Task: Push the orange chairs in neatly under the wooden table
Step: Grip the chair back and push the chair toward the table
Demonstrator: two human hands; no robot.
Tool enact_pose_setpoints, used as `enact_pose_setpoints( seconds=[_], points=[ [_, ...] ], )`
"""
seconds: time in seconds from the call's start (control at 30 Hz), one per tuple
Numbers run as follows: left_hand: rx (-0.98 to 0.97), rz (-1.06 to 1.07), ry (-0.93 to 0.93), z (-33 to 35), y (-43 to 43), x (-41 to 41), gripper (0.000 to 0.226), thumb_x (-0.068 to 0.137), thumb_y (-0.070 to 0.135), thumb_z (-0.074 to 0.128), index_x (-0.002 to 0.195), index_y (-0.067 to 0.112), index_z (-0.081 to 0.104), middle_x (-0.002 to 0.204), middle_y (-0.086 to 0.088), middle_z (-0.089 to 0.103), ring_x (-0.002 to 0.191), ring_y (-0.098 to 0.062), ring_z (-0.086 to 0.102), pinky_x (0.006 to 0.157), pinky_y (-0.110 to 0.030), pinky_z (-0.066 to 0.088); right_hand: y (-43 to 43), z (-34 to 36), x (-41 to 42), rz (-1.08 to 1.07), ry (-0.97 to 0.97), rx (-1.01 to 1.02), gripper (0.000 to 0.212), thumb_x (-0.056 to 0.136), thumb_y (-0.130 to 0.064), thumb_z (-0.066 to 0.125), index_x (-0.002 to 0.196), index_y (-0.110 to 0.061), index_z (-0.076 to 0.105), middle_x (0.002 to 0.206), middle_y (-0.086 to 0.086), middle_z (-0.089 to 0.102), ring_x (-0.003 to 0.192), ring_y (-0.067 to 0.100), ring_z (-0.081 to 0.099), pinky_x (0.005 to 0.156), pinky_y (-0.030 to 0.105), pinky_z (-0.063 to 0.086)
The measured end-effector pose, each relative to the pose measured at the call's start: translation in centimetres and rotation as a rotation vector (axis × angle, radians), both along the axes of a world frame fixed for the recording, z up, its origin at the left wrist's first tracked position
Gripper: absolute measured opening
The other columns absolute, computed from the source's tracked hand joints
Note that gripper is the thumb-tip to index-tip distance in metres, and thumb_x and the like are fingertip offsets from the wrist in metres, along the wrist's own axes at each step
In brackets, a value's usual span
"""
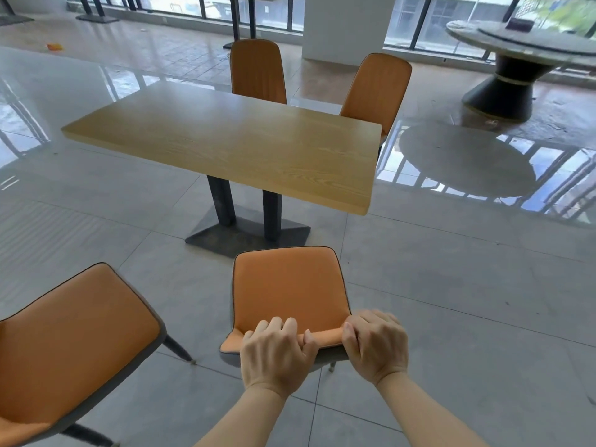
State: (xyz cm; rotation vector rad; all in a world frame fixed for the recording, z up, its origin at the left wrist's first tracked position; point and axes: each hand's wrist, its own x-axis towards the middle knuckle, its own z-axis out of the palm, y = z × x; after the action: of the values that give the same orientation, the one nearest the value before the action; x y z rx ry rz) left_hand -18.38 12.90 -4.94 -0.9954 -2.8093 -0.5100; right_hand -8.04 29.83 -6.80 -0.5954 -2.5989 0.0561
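Rear-left chair [258,72] and rear-right chair [375,88] stand behind the tabletop [225,146]. Front-centre chair [287,285] stands before it, apart; front-left chair [74,333] lies to its left.

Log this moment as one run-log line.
phase: grasp before push | left hand: grips held chair backrest top | right hand: same | held chair: clear of wooden table | second chair: also out

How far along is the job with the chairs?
Seemingly done: the far left chair and far right chair stand against the wooden table. In hand: the left hand and right hand grip the backrest of the near chair, which stands apart from the table. Left: pushing it in, then the lower-left chair.
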Motion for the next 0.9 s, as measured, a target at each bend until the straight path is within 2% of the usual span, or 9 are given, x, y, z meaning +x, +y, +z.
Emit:
enact_pose_setpoints(
  seconds=[0.17,0.53,0.63,0.73,0.9],
  points=[
    [0.029,0.020,-0.005,0.2,2.6,-2.1,0.036,0.082,0.049,0.042,0.059,0.024,0.032,0.053,0.004,0.044,0.051,-0.018,0.032,0.050,-0.027,0.026,2.9,0.1,-2.5,0.011,0.015,0.008,0.035,0.088,-0.034,0.043,0.060,-0.021,0.059,0.061,-0.004,0.058,0.055,0.022,0.052,0.055,0.032,0.043],
    [-0.020,0.111,-0.034,0.7,9.1,-4.4,0.039,0.086,0.052,0.034,0.058,0.024,0.037,0.054,0.006,0.042,0.049,-0.016,0.036,0.047,-0.024,0.023,10.2,0.2,-6.5,0.104,-0.010,0.018,0.037,0.089,-0.035,0.041,0.058,-0.021,0.056,0.058,-0.003,0.054,0.050,0.021,0.047,0.051,0.030,0.040],
    [-0.025,0.130,-0.013,0.8,10.7,-5.1,0.040,0.086,0.052,0.033,0.057,0.024,0.036,0.054,0.007,0.040,0.049,-0.016,0.035,0.047,-0.023,0.018,11.9,0.3,-7.5,0.111,-0.012,0.022,0.037,0.089,-0.036,0.041,0.058,-0.021,0.055,0.057,-0.003,0.053,0.050,0.020,0.046,0.051,0.030,0.040],
    [0.008,0.137,0.004,0.9,11.7,-5.7,0.039,0.085,0.049,0.036,0.056,0.024,0.034,0.053,0.007,0.038,0.047,-0.015,0.033,0.048,-0.022,0.014,12.9,0.2,-8.3,0.127,0.003,0.020,0.037,0.089,-0.035,0.042,0.057,-0.021,0.055,0.056,-0.003,0.053,0.050,0.020,0.046,0.050,0.029,0.041],
    [0.012,0.121,-0.007,0.8,12.6,-6.3,0.037,0.085,0.048,0.040,0.057,0.024,0.033,0.052,0.006,0.038,0.046,-0.016,0.033,0.047,-0.022,0.017,13.9,0.3,-8.9,0.147,0.019,0.038,0.038,0.088,-0.035,0.042,0.057,-0.020,0.057,0.056,-0.003,0.054,0.051,0.021,0.048,0.051,0.030,0.039]
  ],
)
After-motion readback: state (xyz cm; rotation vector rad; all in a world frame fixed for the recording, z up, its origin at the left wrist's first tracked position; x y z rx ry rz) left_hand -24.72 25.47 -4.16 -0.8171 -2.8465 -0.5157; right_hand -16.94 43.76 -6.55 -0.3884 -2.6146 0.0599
